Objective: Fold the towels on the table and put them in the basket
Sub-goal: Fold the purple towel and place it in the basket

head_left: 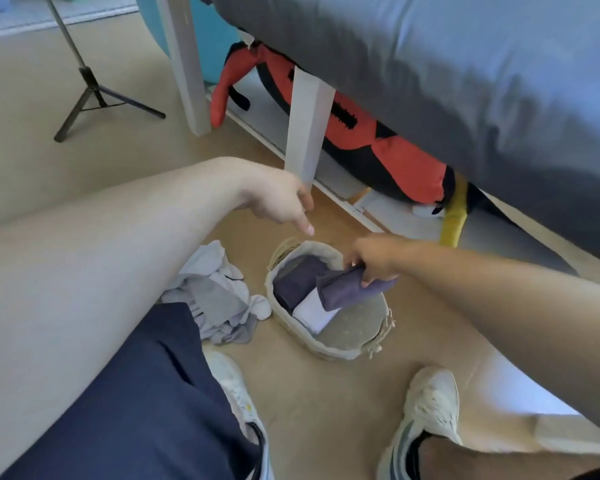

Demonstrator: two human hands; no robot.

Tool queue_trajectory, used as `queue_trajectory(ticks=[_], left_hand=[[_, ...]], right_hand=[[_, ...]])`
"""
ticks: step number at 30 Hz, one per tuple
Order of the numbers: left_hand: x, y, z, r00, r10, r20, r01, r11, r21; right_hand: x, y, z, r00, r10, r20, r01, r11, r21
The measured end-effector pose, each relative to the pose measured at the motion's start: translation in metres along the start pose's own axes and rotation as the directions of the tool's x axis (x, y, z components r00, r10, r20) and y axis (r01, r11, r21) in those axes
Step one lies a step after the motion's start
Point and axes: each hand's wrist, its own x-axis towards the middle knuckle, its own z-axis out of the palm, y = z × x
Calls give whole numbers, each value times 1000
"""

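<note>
A small oval woven basket (352, 339) with a pale lining stands on the floor between my feet and the table. Inside it lie a folded dark purple towel (295, 284) and a folded white towel (314, 311). My right hand (373, 258) grips another folded dark purple towel (343, 291) just over the basket's far right side, its lower end inside the rim. My left hand (281, 206) hovers above and to the left of the basket, fingers hanging loose and holding nothing.
A heap of pale grey and white cloths (219, 299) lies on the floor left of the basket. The table (430, 64) with a grey cover and white legs (307, 129) stands beyond, a red and black bag (368, 140) under it. A tripod (90, 95) stands far left.
</note>
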Motion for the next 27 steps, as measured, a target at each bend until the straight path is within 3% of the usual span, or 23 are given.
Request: queue_trajectory(ticks=[4,5,7,9,12,16,21,27], left_hand=[[8,4,3,1000,-1,1,1,998,59],[11,5,4,1000,-2,5,2,997,73],[15,5,5,1000,-6,5,5,995,98],[18,6,6,1000,-8,-3,8,993,117],[24,9,8,1000,-8,3,7,990,140],[30,9,10,1000,-15,19,12,987,160],[33,7,11,999,-25,24,21,985,169],[34,2,12,998,-52,34,45,985,166]], right_hand=[[42,9,51,985,94,141,-110,988,111],[51,9,61,973,169,159,-200,959,200],[63,7,75,936,332,117,-352,866,355],[72,7,89,915,393,89,-401,869,289],[77,6,100,943,313,115,-330,926,183],[83,5,110,979,84,184,-65,992,-106],[95,5,126,966,47,255,39,945,-323],[95,7,143,975,23,219,61,927,-371]])
